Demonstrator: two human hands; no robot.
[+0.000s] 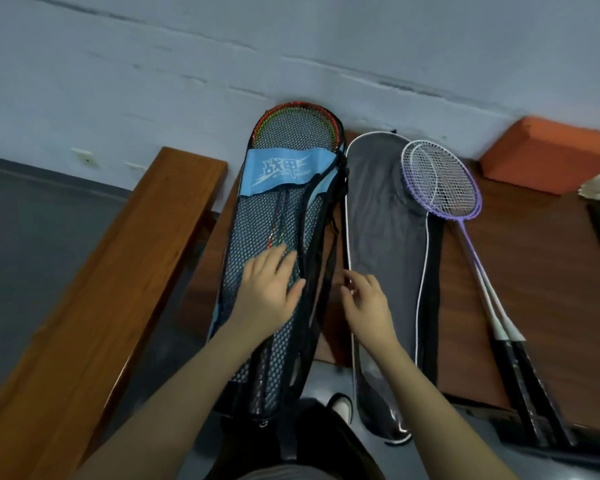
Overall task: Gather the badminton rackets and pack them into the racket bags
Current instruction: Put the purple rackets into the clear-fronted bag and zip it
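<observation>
Wall: pale blue-grey, scuffed, close behind everything.
Bench (94, 282): wooden, far left, running alongside the table.
Table (551, 271): dark wood; near edge cuts under both bags, so lower ends overhang.
Mesh bag (274, 237): blue and black, red rackets (297, 128) already inside, heads at the wall end.
Left hand (269, 285): flat on the mesh, fingers spread, pinning, gripping nothing.
Right hand (364, 299): at the bag's right seam, fingertips pinched narrow; on a zip pull or not, cannot tell.
Step, judged: closing the mesh bag; best to press flat and draw along the seam.
Grey bag (385, 216): lying open, empty, just beside.
Purple rackets (440, 181): two, stacked, heads overlapping the grey bag's rim, unpacked.
Room: bare tabletop to the right; orange block (548, 150) at the back corner.
</observation>
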